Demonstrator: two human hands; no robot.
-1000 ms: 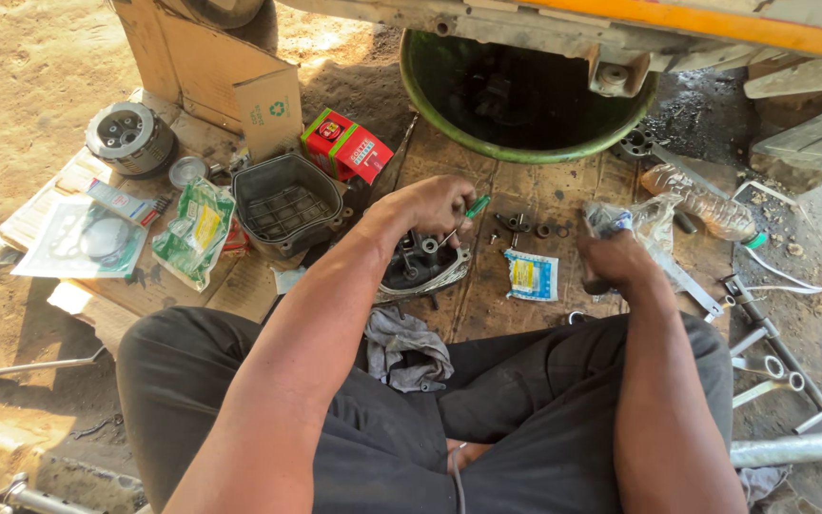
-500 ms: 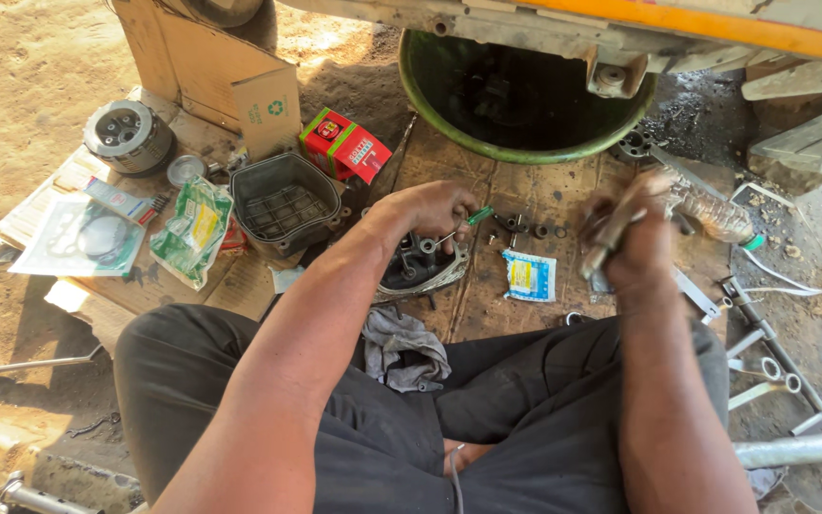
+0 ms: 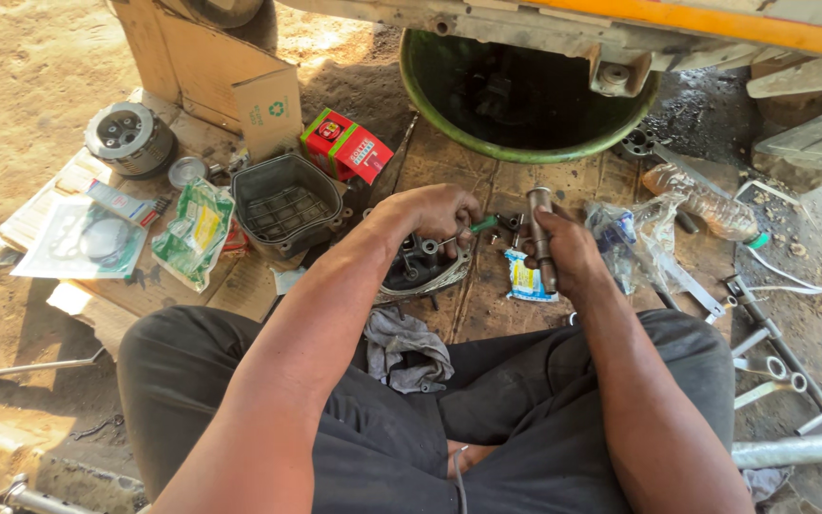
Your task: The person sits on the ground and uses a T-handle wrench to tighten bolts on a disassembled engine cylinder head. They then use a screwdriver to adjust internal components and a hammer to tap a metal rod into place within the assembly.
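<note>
**Two Hands Busy Over an Engine Part on the Boards**

Wooden boards point(image 3: 487, 181) laid over sandy ground are serving as the workbench, with a big green basin point(image 3: 430, 114) sitting at the upper middle of the frame. Centre frame, the left hand point(image 3: 435, 214) is resting on a dark round engine part point(image 3: 420, 271), fingers curled tight around a small green-handled tool point(image 3: 473, 227) whose tip is pointing into the part. Just right of it, the right hand point(image 3: 573, 257) is gripping a grey metal bar point(image 3: 541, 238), fist clenched, holding it nearly upright over a small blue and white packet point(image 3: 525, 283). A grey rag point(image 3: 406, 347) is lying between the knees at lower centre. Left of centre, a dark ribbed metal cover point(image 3: 287, 205) is sitting beside a red box point(image 3: 346, 148) and a green and yellow bag point(image 3: 192, 233). At the upper left, a round clutch-like part point(image 3: 128, 138) is lying on flattened cardboard point(image 3: 88, 286). Crumpled clear plastic point(image 3: 639, 238) is lying just right of the right hand.
</note>
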